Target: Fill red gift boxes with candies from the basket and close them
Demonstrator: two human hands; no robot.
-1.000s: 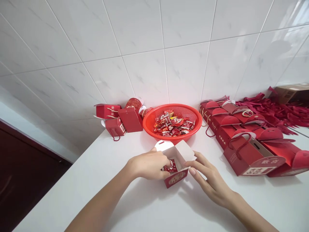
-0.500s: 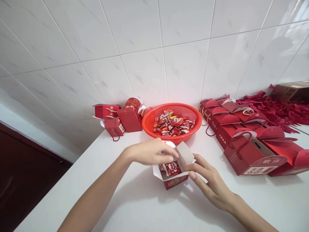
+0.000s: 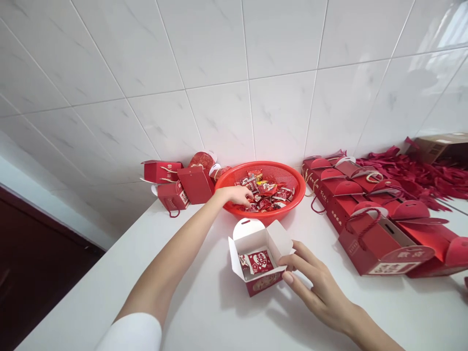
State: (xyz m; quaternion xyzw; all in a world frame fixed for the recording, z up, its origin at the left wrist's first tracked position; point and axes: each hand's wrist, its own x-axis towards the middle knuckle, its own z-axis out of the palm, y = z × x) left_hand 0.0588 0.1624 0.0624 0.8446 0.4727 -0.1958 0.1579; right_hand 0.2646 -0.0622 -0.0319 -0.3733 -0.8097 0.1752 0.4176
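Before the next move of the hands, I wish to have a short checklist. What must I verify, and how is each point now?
1. Box upright on the table: ok.
2. Box top open: ok, its flaps stand apart.
3. Right hand steadying the box: ok, it is at the right-side edge.
4. Red packets inside the box: ok, but exact number cannot tell.
5. Sweets available in the basket: ok.
6. Left hand gripping a sweet: cannot tell, fingertips are among the sweets.

Marbled wall tiles [image 3: 223, 117] and a white table [image 3: 204, 317] show an indoor room, whether home or workshop unclear.
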